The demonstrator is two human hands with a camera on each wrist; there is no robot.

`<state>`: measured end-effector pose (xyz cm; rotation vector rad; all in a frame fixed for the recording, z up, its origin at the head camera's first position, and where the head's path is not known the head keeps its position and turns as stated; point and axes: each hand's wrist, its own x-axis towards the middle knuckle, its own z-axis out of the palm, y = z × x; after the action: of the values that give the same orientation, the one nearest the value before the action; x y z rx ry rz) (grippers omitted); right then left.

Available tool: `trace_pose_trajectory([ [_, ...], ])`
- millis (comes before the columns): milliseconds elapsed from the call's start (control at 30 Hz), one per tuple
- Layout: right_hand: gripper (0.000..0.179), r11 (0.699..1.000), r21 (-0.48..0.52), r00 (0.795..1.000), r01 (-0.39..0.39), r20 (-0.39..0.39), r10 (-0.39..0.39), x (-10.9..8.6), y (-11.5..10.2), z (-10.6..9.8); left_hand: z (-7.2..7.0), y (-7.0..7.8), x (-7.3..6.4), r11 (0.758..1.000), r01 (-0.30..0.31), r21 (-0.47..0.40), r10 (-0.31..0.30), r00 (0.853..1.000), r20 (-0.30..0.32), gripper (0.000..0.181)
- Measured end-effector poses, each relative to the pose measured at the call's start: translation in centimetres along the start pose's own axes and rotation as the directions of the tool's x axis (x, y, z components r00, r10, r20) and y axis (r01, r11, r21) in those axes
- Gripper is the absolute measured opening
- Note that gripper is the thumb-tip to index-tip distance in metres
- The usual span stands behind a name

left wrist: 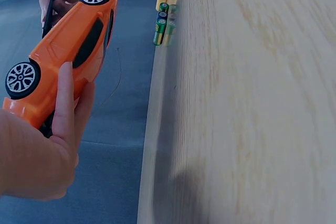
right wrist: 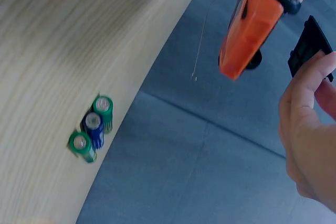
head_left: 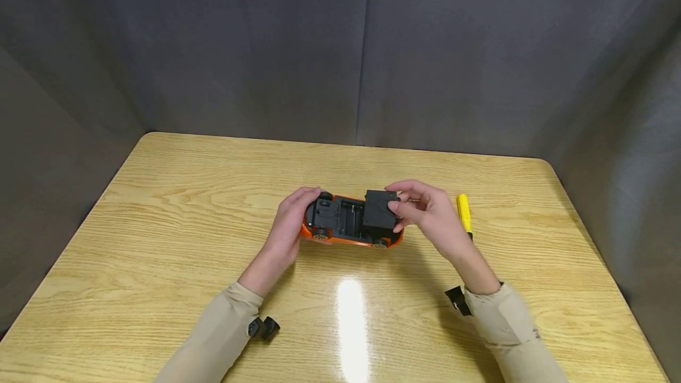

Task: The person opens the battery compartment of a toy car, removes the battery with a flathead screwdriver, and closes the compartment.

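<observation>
An orange toy car is held up above the table, black underside toward the head camera. My left hand grips its left end; in the left wrist view the fingers lie along the orange side. A battery compartment with metal contacts lies uncovered in the underside. My right hand pinches a flat black cover between thumb and fingers, overlapping the car's right end in the head view. The right wrist view shows that cover apart from the car.
A yellow-handled screwdriver lies on the wooden table, right of the car. Two green batteries and a blue battery sit together on the table, hidden in the head view. Dark grey curtains surround the table's back and sides.
</observation>
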<state>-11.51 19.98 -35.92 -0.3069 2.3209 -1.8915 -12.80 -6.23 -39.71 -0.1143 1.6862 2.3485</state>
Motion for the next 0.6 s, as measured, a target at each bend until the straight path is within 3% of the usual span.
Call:
trace_pose_trajectory([
  [600, 0.030, 1.000, -0.028, 1.000, 0.006, 0.027, -0.005, -0.2, 0.3, 1.9, 0.3, -0.3, 0.0, 1.000, -0.022, 0.006, 0.022, 1.000, 0.000, 0.020],
])
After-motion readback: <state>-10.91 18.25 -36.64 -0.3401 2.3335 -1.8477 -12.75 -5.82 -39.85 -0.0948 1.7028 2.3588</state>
